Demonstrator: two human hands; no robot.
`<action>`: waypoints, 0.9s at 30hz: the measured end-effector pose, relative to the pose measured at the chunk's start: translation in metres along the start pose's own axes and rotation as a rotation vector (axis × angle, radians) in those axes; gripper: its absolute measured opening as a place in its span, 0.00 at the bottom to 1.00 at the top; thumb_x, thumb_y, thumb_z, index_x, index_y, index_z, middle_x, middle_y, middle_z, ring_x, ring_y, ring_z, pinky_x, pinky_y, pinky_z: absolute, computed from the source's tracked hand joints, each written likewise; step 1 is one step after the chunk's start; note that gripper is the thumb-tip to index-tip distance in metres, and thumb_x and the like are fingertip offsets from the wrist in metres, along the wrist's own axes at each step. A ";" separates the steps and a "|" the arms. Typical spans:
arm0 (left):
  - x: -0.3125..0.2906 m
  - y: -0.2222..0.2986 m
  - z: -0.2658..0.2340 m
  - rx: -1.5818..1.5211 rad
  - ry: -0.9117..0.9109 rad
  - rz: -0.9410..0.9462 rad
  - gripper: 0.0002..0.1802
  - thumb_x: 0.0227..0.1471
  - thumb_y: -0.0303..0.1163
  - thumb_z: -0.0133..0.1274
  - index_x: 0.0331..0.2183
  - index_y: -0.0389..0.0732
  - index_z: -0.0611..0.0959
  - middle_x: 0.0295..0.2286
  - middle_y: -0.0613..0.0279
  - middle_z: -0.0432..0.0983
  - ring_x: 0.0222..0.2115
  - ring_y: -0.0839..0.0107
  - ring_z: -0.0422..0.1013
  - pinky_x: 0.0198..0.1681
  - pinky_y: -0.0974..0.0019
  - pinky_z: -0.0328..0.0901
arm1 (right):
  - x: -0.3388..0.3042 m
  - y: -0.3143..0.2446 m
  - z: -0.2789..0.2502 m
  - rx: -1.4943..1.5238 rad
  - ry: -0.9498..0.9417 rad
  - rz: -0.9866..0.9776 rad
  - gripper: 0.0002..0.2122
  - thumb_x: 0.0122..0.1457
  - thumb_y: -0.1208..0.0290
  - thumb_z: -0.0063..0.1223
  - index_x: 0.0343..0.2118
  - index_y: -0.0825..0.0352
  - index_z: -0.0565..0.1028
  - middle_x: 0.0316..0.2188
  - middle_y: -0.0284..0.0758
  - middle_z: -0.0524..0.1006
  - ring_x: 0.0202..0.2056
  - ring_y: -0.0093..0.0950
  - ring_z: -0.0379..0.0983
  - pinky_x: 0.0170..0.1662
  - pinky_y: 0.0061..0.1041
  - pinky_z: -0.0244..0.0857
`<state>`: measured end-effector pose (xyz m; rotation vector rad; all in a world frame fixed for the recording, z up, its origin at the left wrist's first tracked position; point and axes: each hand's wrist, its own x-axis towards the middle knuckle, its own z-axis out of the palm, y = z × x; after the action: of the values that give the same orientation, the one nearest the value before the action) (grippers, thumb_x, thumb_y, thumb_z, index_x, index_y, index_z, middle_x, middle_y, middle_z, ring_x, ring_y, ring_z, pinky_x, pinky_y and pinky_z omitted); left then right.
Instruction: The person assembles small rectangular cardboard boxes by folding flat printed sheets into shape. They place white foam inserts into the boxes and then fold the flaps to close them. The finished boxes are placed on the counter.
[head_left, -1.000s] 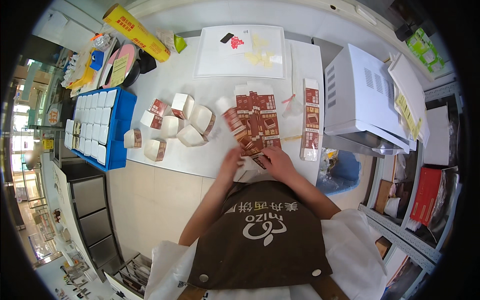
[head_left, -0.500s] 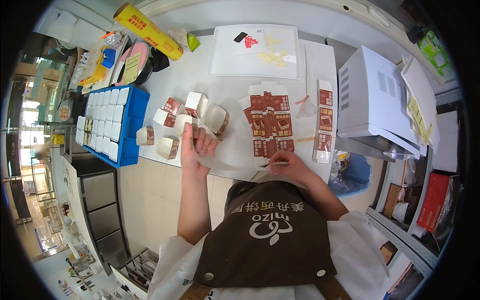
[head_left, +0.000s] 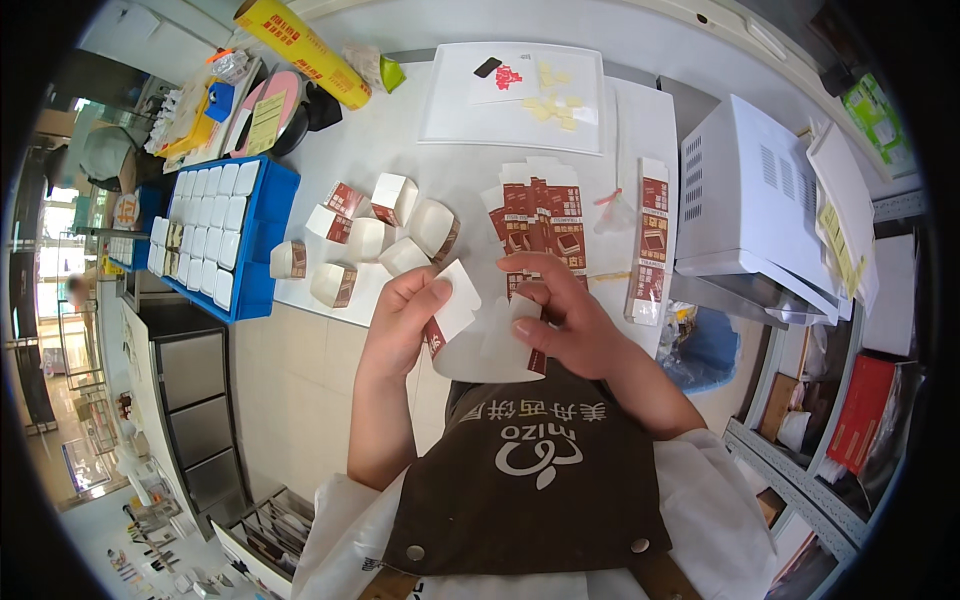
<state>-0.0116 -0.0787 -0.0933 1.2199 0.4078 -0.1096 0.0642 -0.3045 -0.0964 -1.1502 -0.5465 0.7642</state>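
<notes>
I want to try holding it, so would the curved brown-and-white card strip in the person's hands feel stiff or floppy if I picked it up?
The brown-and-white card strip would probably be bendy but not limp, since it bows smoothly between the left hand and the right hand. It is likely light, too, because it looks thin.

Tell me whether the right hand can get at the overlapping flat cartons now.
Probably not yet: the right hand grips one end of a curved carton blank. Otherwise the way looks free, as the overlapping flat cartons lie just beyond it.
</notes>
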 end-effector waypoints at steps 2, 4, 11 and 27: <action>-0.004 0.010 0.009 0.078 0.035 0.002 0.12 0.58 0.33 0.53 0.25 0.38 0.78 0.21 0.71 0.75 0.20 0.85 0.66 0.22 0.77 0.60 | -0.003 -0.013 0.004 -0.260 0.018 -0.041 0.28 0.57 0.79 0.52 0.61 0.65 0.60 0.43 0.37 0.75 0.46 0.26 0.74 0.47 0.26 0.68; -0.007 0.017 0.016 0.168 0.083 0.002 0.12 0.58 0.30 0.52 0.23 0.38 0.78 0.21 0.71 0.75 0.20 0.86 0.65 0.21 0.77 0.60 | -0.005 -0.025 0.005 -0.454 -0.026 0.006 0.28 0.56 0.78 0.55 0.60 0.66 0.61 0.45 0.40 0.75 0.48 0.29 0.75 0.49 0.27 0.68; -0.015 0.014 0.024 0.253 0.042 0.027 0.12 0.56 0.26 0.54 0.21 0.38 0.75 0.20 0.72 0.72 0.19 0.87 0.64 0.21 0.77 0.61 | -0.001 -0.032 0.010 -0.697 -0.169 -0.012 0.28 0.52 0.77 0.59 0.58 0.65 0.66 0.52 0.42 0.73 0.44 0.37 0.77 0.49 0.30 0.69; -0.021 0.018 0.047 0.517 -0.288 -0.058 0.11 0.56 0.27 0.51 0.23 0.34 0.73 0.16 0.70 0.66 0.16 0.84 0.66 0.18 0.75 0.66 | -0.011 -0.016 0.014 -0.487 0.106 -0.031 0.14 0.64 0.80 0.44 0.52 0.67 0.64 0.17 0.30 0.62 0.21 0.19 0.57 0.28 0.22 0.56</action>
<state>-0.0139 -0.1184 -0.0564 1.6716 0.1622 -0.4568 0.0509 -0.3082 -0.0772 -1.6171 -0.6804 0.5510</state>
